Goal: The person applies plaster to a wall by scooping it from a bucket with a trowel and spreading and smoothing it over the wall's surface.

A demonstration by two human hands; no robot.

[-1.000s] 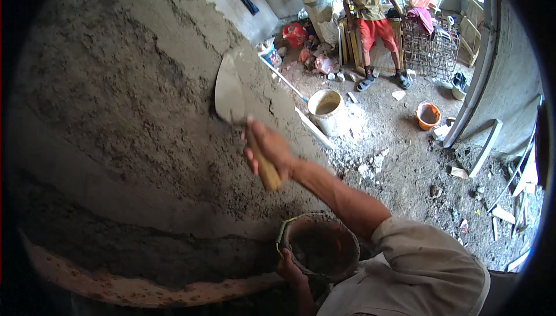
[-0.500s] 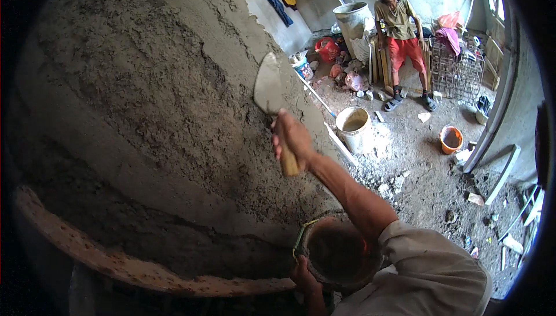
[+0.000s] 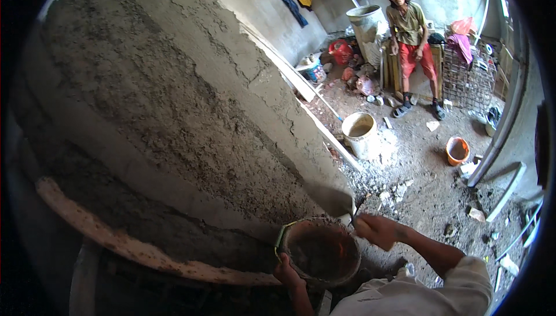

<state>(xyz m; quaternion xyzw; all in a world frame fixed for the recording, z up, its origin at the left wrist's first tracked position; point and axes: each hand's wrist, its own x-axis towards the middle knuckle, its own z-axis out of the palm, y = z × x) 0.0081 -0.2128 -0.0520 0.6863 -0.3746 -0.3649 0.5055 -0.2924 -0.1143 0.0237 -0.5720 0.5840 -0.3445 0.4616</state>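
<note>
My right hand (image 3: 377, 230) is closed round the handle of a trowel (image 3: 330, 199). Its blade lies over the lower right edge of a wall (image 3: 174, 93), just above a bucket. The wall carries rough, wet grey mortar, with smoother patches along its upper right side. My left hand (image 3: 288, 272) grips the left rim of that round bucket (image 3: 354, 265), by its green and yellow handle. Dark grey mortar shows inside the bucket.
A plank (image 3: 139, 252) curves along the wall's foot. A person (image 3: 409, 32) sits at the back near a tall drum (image 3: 367, 19). A white bucket (image 3: 360, 136), an orange bucket (image 3: 457, 150), rubble and wire mesh (image 3: 469, 81) stand on the dirt floor.
My right hand has brought the trowel down and right from the upper wall, close to the bucket. My left hand and the bucket have shifted slightly left in view.
</note>
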